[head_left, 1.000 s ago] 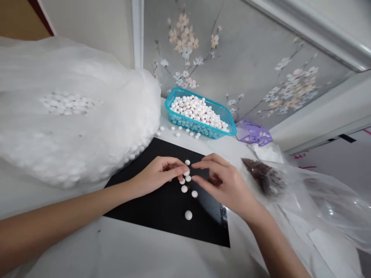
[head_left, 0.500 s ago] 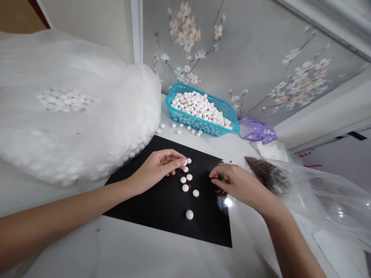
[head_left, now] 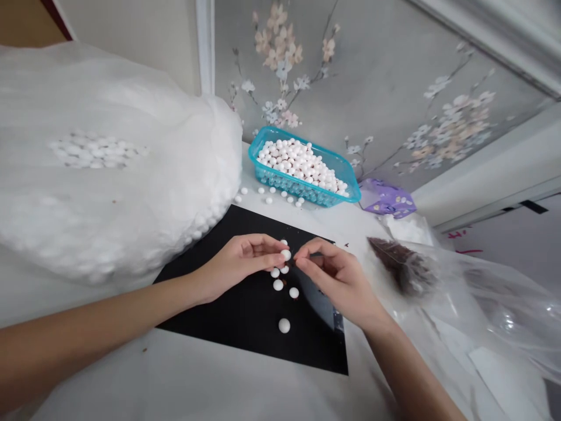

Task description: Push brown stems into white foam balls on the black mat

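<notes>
So the white ball (head_left: pixel 286 255) is right at the fingertips of the left hand (head_left: pixel 239 263), pinched between thumb and fingers with most of its near side showing. The right hand (head_left: pixel 342 283) is just beside it, thumb and index tips brought close together and aimed at the ball — can't tell whether there's something tiny between them, or whether they're fully closed.

Just beyond the grip there's another ball (head_left: pixel 284 242), partly hidden by the left fingers. On the near side of the grip, a handful of loose balls (head_left: pixel 277 285) sit below the hands, and one more ball (head_left: pixel 284 325) lies on its own, closer to the person. All of that is on a black sheet (head_left: pixel 228 316) under both hands, which lies on a whitish table (head_left: pixel 210 380).

Farther out past the grip there's a teal tub (head_left: pixel 338 165) heaped with white balls, with a few strays (head_left: pixel 269 200) on the table in front of it. Left of the grip, a big see-through bag (head_left: pixel 184 175) bulges with more balls. Off to the right — dark brown stuff (head_left: pixel 397 263) in clear plastic (head_left: pixel 482 304), and beyond that a purple packet (head_left: pixel 388 199) next to the tub.
</notes>
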Demonstrator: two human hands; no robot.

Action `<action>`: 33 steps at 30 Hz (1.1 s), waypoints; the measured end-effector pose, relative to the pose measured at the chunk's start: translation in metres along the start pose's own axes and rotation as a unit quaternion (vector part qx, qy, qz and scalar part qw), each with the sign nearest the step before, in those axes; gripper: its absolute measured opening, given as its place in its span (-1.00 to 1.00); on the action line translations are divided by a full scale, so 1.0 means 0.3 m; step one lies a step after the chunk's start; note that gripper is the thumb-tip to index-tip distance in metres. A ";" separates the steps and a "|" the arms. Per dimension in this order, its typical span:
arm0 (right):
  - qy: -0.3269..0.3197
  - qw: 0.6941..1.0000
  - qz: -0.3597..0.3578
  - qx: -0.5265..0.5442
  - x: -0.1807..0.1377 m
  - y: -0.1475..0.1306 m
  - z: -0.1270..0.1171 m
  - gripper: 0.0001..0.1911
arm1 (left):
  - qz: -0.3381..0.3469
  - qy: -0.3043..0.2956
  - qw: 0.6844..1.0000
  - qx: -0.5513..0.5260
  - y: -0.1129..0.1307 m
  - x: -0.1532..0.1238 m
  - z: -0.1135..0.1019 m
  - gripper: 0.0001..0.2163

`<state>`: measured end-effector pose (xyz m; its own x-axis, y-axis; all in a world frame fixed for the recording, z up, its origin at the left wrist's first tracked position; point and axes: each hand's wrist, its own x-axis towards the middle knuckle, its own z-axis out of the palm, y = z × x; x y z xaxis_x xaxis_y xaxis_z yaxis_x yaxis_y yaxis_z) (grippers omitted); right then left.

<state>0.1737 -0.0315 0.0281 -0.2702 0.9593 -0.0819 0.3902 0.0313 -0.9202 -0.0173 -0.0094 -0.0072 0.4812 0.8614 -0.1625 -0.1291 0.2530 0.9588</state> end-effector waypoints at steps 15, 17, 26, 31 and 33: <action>0.052 0.993 -0.011 0.108 0.004 0.026 0.063 -0.85 | -0.017 0.027 0.999 -0.015 0.001 0.003 -0.004 -0.83; 0.058 0.992 -0.017 0.111 0.004 0.030 0.068 -0.85 | -0.023 0.023 0.999 -0.027 0.006 0.002 -0.003 -0.84; 0.087 0.984 -0.055 0.148 0.019 0.058 0.077 -0.86 | -0.049 0.011 0.997 -0.058 0.009 0.004 -0.006 -0.87; 0.070 0.970 -0.024 0.233 0.025 0.071 0.087 -0.88 | -0.041 0.003 0.997 -0.068 0.006 0.005 -0.011 -0.89; 0.058 0.961 -0.003 0.271 0.027 0.075 0.091 -0.89 | -0.040 -0.002 0.997 -0.068 0.004 0.005 -0.014 -0.90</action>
<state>0.1561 -0.0308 -0.0037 -0.1584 0.9854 -0.0620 -0.1357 -0.0839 -0.9872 -0.0202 -0.0060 -0.0072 0.4973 0.8346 -0.2370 -0.2054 0.3786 0.9025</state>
